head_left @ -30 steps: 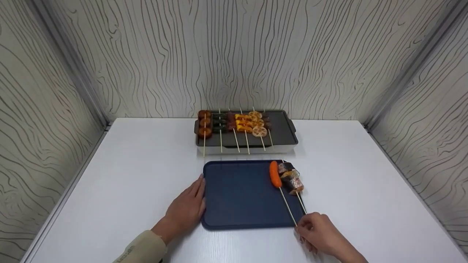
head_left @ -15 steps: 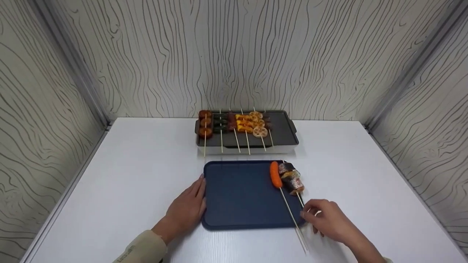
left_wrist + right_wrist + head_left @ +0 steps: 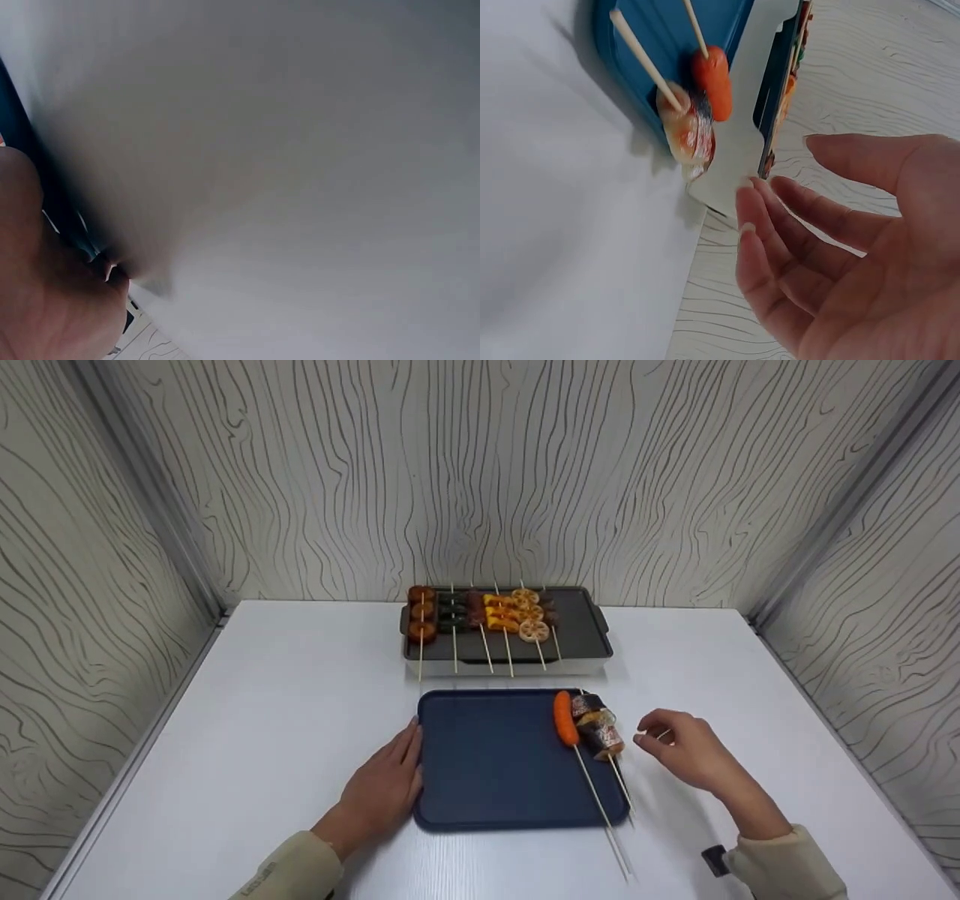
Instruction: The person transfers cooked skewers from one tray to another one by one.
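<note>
A blue tray (image 3: 517,765) lies in the middle of the white table. Along its left edge rests my left hand (image 3: 381,789), fingers straight against the rim; the left wrist view shows only part of that hand. On the tray's right side lie a sausage skewer (image 3: 565,720) and, beside it, a skewer of dark-skinned fish-like chunks (image 3: 600,733), both sticks pointing toward me past the front rim. My right hand (image 3: 690,748) hovers just right of the chunk skewer, holding nothing. In the right wrist view its fingers (image 3: 802,240) are loosely bent and apart from the thumb.
Behind the tray stands a dark grill pan (image 3: 579,634) on a pale base. Several skewers lie on it side by side, among them lotus root slices (image 3: 533,631) and yellow pieces (image 3: 501,613). Wood-patterned panels (image 3: 480,472) wall the table in.
My right hand has let go of the skewer sticks near the tray's front right corner and moved up and to the right, off the tray. The left hand has stayed in place.
</note>
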Motion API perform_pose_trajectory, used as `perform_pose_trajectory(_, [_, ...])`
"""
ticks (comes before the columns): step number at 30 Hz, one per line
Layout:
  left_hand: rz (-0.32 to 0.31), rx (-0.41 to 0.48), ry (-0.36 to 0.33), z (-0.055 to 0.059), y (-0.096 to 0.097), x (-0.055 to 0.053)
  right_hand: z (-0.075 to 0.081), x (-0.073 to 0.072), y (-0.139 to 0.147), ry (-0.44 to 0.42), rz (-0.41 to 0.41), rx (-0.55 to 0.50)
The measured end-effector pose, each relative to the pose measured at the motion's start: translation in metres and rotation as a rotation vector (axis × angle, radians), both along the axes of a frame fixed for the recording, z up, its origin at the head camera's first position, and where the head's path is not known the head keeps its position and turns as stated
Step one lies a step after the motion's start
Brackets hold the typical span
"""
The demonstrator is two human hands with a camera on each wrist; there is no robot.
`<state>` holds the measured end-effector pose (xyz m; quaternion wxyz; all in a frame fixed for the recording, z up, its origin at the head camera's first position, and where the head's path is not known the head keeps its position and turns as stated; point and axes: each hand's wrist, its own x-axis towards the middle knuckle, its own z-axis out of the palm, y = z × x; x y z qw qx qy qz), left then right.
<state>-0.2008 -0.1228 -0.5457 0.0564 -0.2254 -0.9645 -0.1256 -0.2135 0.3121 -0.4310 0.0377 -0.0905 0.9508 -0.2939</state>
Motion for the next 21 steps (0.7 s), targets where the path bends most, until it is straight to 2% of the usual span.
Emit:
perform_pose_trajectory(10, [0.002,0.011,0.006,0.000,0.000,-0.001,-0.006,-0.052,0.003,-0.031,-0.014,-0.138])
perform_pose_trajectory(16, [0.002,0.004,0.027,-0.003,-0.001,-0.001,-0.008,-0.083,-0.003,-0.107,-0.001,-0.279])
perform_pose_trajectory(21, [-0.003,0.012,0.042,-0.004,0.000,-0.003,-0.011,-0.100,-0.012,-0.171,0.003,-0.395])
